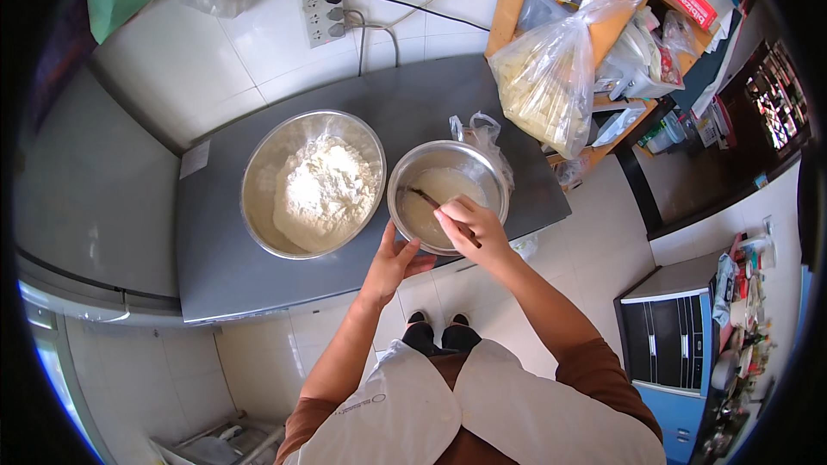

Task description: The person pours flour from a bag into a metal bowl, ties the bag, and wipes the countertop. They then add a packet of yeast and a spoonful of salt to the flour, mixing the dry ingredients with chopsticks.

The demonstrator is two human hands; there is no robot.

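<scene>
My right hand (473,227) grips a slim dark brown utensil (423,196), possibly chopsticks. Its far end dips into the cloudy, pale liquid (426,213) of a small stainless steel bowl (501,188). At the near left rim of that bowl is my left hand (392,265), its thumb and a finger against the metal as if steadying it. Just to the left stands a larger stainless steel bowl (258,190) with a heap of white flour-like powder (333,187) inside. Both bowls rest on a dark grey countertop (216,232).
Behind the small bowl lies a crumpled clear plastic bag (484,135). A knotted bag of pale pieces (549,84) hangs from a wooden shelf (607,32) at the right. A power strip (320,6) with plugged cords is on the tiled wall. A grey cabinet-like surface (97,187) borders the left.
</scene>
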